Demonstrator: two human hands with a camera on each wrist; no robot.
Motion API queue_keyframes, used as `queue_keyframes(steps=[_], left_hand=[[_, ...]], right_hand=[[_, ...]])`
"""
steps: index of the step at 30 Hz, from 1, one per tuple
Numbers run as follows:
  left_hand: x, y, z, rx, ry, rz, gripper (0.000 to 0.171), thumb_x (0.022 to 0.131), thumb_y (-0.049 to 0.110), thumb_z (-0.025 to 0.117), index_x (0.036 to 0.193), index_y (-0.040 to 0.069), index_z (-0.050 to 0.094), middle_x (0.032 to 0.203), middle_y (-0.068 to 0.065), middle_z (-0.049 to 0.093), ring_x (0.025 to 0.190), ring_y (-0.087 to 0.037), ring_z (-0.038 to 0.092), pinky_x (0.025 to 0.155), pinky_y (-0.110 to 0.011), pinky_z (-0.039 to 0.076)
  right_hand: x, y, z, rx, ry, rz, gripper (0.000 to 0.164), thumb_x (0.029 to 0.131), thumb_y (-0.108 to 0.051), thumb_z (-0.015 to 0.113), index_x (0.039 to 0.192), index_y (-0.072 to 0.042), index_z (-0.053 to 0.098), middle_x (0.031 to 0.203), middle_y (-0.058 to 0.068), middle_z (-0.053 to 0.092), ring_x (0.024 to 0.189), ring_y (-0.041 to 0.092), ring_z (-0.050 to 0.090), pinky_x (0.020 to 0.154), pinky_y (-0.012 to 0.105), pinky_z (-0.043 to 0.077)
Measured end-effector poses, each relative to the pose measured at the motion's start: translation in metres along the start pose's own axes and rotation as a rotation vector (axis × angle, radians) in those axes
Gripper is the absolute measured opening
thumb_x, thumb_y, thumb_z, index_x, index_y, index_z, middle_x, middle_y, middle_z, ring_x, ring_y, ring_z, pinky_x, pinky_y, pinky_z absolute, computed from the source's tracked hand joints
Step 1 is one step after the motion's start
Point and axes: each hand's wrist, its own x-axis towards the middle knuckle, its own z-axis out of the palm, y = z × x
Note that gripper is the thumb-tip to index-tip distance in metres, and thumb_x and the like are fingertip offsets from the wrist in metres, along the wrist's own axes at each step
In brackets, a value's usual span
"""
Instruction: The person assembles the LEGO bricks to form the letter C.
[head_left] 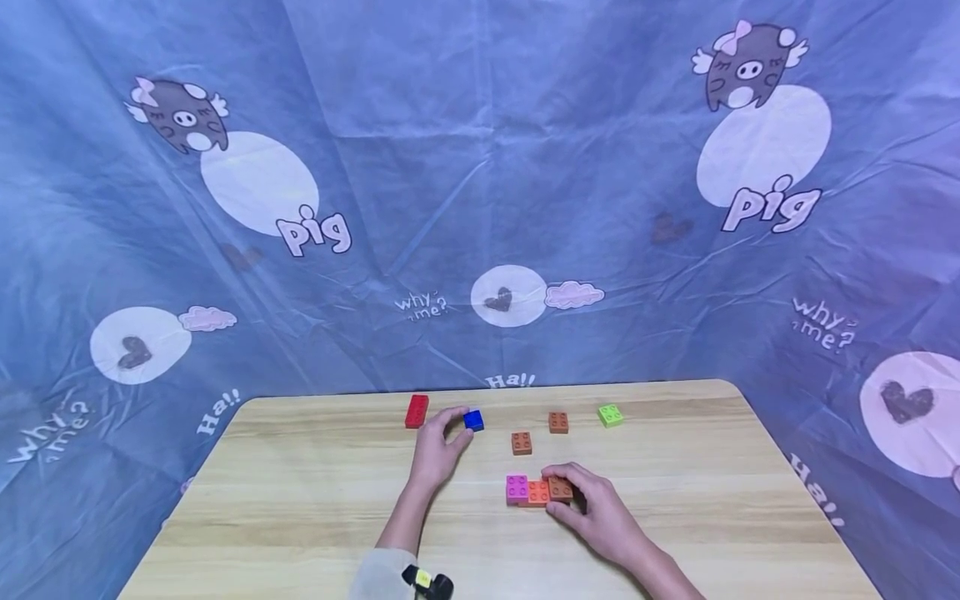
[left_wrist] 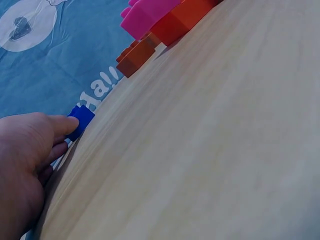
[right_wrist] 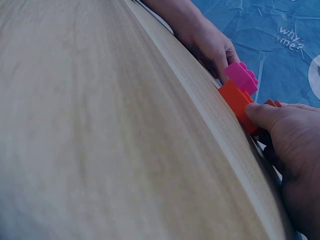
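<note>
With thumb and fingers my left hand pinches a small blue toy brick near the table's far side; the left wrist view shows the thumb against the blue brick. My right hand grips the right end of a joined group of bricks. That group has an orange brick below, a pink brick on its left end and a brown brick on its right end, between my thumb and fingers. In the right wrist view my thumb presses by the orange brick; the fingertips behind are hidden.
A red brick lies left of the blue one. Two loose brown bricks, one nearer and one farther, lie between the hands and the far edge. A lime green brick sits farther right. A blue printed cloth hangs behind the wooden table.
</note>
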Motion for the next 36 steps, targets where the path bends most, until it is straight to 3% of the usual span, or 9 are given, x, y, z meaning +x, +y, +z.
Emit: queue_keyframes(steps=[8,14,18,22,25,28,32,36], left_hand=[[-0.003,0.001,0.002,0.004,0.031,0.028,0.034,0.097,0.003,0.075,0.13,0.001,0.071,0.128,-0.014,0.073,0.122,-0.032,0.068,0.11,-0.045,0.054],[-0.01,0.012,0.008,-0.083,0.039,0.116,0.03,0.1,0.003,0.07,0.13,0.0,0.07,0.121,-0.012,0.074,0.107,-0.026,0.072,0.097,-0.034,0.061],[-0.019,0.03,0.008,-0.162,-0.024,0.191,0.031,0.101,0.006,0.07,0.132,0.001,0.069,0.126,-0.011,0.072,0.11,-0.026,0.072,0.098,-0.031,0.06],[-0.033,0.047,0.005,-0.226,-0.135,0.26,0.034,0.101,0.008,0.07,0.135,0.004,0.068,0.131,-0.01,0.069,0.114,-0.026,0.072,0.099,-0.034,0.06],[-0.045,0.056,0.003,-0.239,-0.214,0.307,0.035,0.102,0.008,0.07,0.136,0.006,0.067,0.133,-0.008,0.068,0.116,-0.023,0.071,0.099,-0.037,0.06],[-0.053,0.063,0.002,-0.224,-0.245,0.349,0.035,0.101,0.007,0.071,0.136,0.006,0.067,0.132,-0.006,0.068,0.115,-0.021,0.071,0.098,-0.04,0.061],[-0.058,0.066,0.002,-0.182,-0.251,0.366,0.037,0.097,0.004,0.075,0.134,0.008,0.069,0.131,-0.003,0.069,0.115,-0.02,0.071,0.098,-0.039,0.061],[-0.059,0.064,0.002,-0.159,-0.279,0.336,0.041,0.094,0.003,0.077,0.133,0.014,0.07,0.129,0.002,0.069,0.117,-0.018,0.07,0.1,-0.036,0.06]], right_hand=[[-0.001,0.0,-0.001,-0.006,-0.004,0.016,0.043,0.091,-0.018,0.085,0.13,-0.015,0.07,0.124,-0.008,0.072,0.115,0.014,0.069,0.099,0.031,0.058],[-0.001,0.0,0.001,-0.017,-0.003,0.029,0.044,0.089,-0.018,0.086,0.13,-0.017,0.07,0.123,-0.011,0.072,0.114,0.012,0.069,0.098,0.031,0.059],[0.0,0.0,0.001,-0.018,0.0,0.037,0.045,0.087,-0.017,0.087,0.129,-0.017,0.071,0.123,-0.013,0.072,0.115,0.012,0.069,0.099,0.032,0.058],[0.001,0.0,0.0,-0.027,0.006,0.036,0.045,0.087,-0.017,0.088,0.129,-0.017,0.071,0.123,-0.014,0.072,0.114,0.011,0.069,0.099,0.033,0.059],[0.001,0.0,0.0,-0.023,0.004,0.03,0.045,0.088,-0.018,0.087,0.129,-0.016,0.071,0.123,-0.012,0.072,0.114,0.012,0.069,0.099,0.034,0.059],[0.001,-0.001,0.0,-0.014,-0.006,0.035,0.045,0.088,-0.017,0.087,0.13,-0.016,0.07,0.124,-0.011,0.072,0.115,0.012,0.069,0.099,0.035,0.059],[0.001,-0.004,-0.002,0.002,-0.014,0.052,0.046,0.087,-0.015,0.087,0.13,-0.016,0.07,0.124,-0.012,0.072,0.115,0.011,0.068,0.099,0.034,0.059],[0.001,-0.004,-0.003,0.006,-0.022,0.048,0.046,0.087,-0.014,0.087,0.13,-0.016,0.07,0.125,-0.01,0.072,0.115,0.012,0.069,0.099,0.034,0.059]])
